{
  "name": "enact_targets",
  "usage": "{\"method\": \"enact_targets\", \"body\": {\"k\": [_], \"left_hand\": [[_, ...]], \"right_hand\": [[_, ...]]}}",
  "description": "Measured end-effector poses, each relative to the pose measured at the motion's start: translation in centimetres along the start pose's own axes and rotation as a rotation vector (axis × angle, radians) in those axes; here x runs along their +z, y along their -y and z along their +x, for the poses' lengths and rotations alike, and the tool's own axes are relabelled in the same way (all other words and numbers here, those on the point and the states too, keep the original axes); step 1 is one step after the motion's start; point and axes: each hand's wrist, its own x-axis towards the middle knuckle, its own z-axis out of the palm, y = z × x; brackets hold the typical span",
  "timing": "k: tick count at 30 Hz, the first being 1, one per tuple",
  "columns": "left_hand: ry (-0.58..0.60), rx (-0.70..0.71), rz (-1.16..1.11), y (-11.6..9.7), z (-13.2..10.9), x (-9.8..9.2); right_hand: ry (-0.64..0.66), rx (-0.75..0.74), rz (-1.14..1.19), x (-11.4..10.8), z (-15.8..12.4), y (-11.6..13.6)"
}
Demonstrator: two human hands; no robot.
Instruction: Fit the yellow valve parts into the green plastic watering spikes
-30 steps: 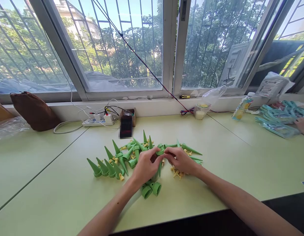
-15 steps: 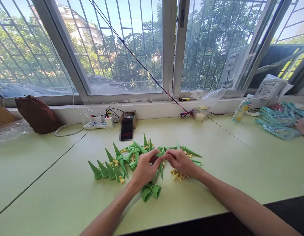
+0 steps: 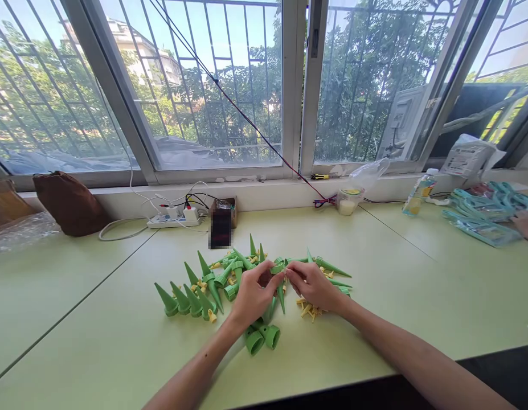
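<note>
My left hand (image 3: 257, 290) is closed round the collar of a green plastic watering spike (image 3: 281, 296), whose pointed end hangs downward. Against the collar's right side, the fingertips of my right hand (image 3: 312, 285) are pinched together; what they hold is too small and covered to make out. Many more green spikes (image 3: 165, 299) stand or lie around my hands, a row of them upright at the left. Below my right hand is a small heap of yellow plastic valves (image 3: 308, 310). Two spikes near my left wrist show their open round ends (image 3: 255, 341).
Behind the spikes stand a small box (image 3: 227, 208) and a white power strip (image 3: 174, 219) with cables. A brown pouch (image 3: 71, 202) is at the left. To the right are a plastic tub (image 3: 348, 202), a bottle (image 3: 420, 193), teal-edged pouches (image 3: 481, 219) and another person's hand (image 3: 526, 225).
The view has tilted slightly, so everything sits a little lower. My hands keep nearly the same pose at the spike's collar, with only small finger movement.
</note>
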Motion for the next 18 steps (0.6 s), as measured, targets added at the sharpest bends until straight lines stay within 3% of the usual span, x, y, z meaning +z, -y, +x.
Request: {"method": "enact_targets", "body": {"k": [6,18], "left_hand": [[0.002,-0.018,-0.061,-0.3,-0.2,0.1],[-0.002,0.068,0.144,-1.2,-0.3,-0.1]], "right_hand": [[-0.011,-0.025,-0.021,0.1,0.0,-0.5],[0.018,-0.050,-0.067,-0.1,-0.2,-1.0]]}}
